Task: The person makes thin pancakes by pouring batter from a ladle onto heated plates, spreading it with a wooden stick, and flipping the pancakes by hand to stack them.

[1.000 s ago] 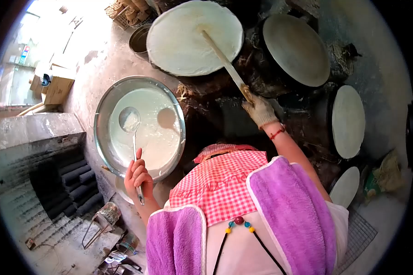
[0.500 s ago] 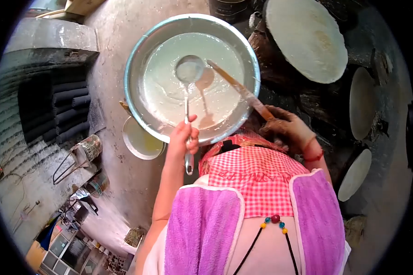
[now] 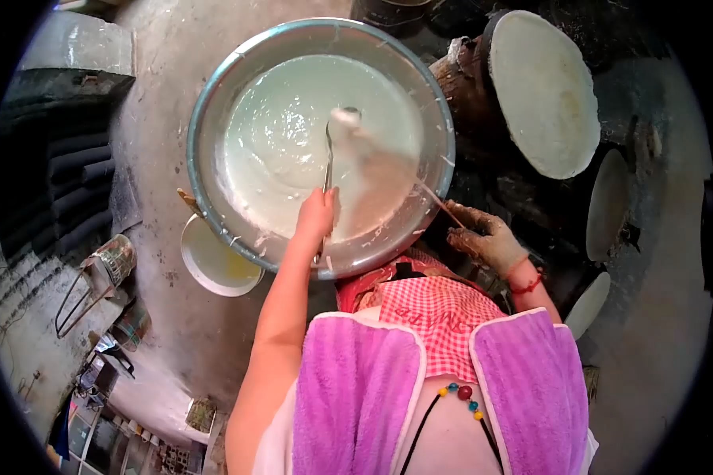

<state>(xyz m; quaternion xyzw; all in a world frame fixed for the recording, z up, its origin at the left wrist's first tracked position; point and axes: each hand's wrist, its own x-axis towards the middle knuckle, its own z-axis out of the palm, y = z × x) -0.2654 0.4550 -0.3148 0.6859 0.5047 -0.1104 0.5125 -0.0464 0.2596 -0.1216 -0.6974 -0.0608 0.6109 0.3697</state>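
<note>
A wide metal basin (image 3: 198,150) holds thin white batter (image 3: 281,127). My left hand (image 3: 315,215) is closed around the handle of a metal ladle (image 3: 328,162), above the basin's near side. The ladle's bowl is turned edge-on near the middle of the basin and is partly blurred. Off the basin's right rim, my right hand (image 3: 487,239) grips a flat wooden stick (image 3: 431,193), seen nearly edge-on. Its far end reaches toward the ladle's bowl and is smeared by motion. Residue coats the fingers of that hand.
A round griddle with a pale surface (image 3: 543,95) stands to the right, with another round plate (image 3: 608,206) below it. A white bucket (image 3: 206,281) with pale liquid sits left of the basin. Further left are a wire-handled container (image 3: 115,260) and dark rolls (image 3: 79,170).
The ladle's bowl has tipped from facing up to edge-on. The wooden stick has turned onto its edge, its tip moving to the ladle. The right hand sits slightly lower in view.
</note>
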